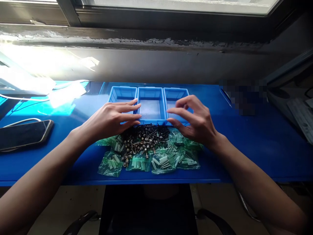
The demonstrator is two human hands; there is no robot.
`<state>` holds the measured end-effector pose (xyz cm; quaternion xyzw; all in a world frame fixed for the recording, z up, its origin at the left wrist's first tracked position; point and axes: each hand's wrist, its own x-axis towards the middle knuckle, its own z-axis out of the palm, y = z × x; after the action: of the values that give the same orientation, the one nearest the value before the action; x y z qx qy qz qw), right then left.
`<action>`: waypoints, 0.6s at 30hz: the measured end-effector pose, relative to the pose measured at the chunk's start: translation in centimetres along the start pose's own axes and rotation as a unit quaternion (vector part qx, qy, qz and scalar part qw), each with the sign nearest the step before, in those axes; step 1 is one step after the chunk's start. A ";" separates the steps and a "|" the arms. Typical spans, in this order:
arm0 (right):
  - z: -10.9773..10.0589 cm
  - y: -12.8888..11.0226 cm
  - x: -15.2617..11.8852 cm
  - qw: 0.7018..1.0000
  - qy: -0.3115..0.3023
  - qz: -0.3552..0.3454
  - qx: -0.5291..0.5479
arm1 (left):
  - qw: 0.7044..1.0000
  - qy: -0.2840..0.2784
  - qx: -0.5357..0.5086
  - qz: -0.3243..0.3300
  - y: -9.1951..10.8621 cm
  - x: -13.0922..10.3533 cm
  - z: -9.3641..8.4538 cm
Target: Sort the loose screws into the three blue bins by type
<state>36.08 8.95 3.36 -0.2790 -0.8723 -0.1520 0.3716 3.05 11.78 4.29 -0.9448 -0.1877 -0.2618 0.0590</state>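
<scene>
Three blue bins stand side by side: a left bin (124, 88), a middle bin (150, 122) and a right bin (176, 89). Over the left bin's front part, my left hand (117, 116) has its fingers spread and holds nothing. My right hand (194, 119) is at the right bin, fingers curved and apart, with nothing visible between them. In front of the bins lies a pile of loose dark screws (144, 138). Green plastic packets (163, 161) with white plugs and screws lie around the pile's front and sides.
A phone (23, 135) lies on the blue table (80, 166) at the left, near white cables. Behind the table is a wall with a window above. A black chair (149, 209) stands at the front edge. A blurred patch covers something at the back right.
</scene>
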 end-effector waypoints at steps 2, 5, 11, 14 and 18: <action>-0.3 -0.8 0.4 0.995 0.101 -0.001 0.004 | 0.999 0.045 -0.007 -0.010 0.9 0.6 -0.1; -0.3 -2.8 1.3 0.988 0.148 -0.051 -0.009 | 0.971 0.132 -0.178 -0.092 3.4 1.7 -0.5; 2.0 -5.4 4.0 0.976 0.116 -0.144 -0.117 | 0.786 -0.041 -0.605 -0.119 6.9 2.6 -1.1; 2.5 -5.3 5.1 0.990 0.039 -0.100 -0.094 | 0.798 -0.076 -0.581 -0.139 6.4 2.9 -1.7; 1.4 -5.1 5.8 0.999 0.004 -0.036 -0.029 | 0.825 -0.074 -0.522 -0.205 4.6 2.7 -2.2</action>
<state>28.94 7.66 6.36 -0.2574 -0.8757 -0.1916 0.3608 5.90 7.98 7.46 -0.7912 -0.2160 -0.2560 -0.5116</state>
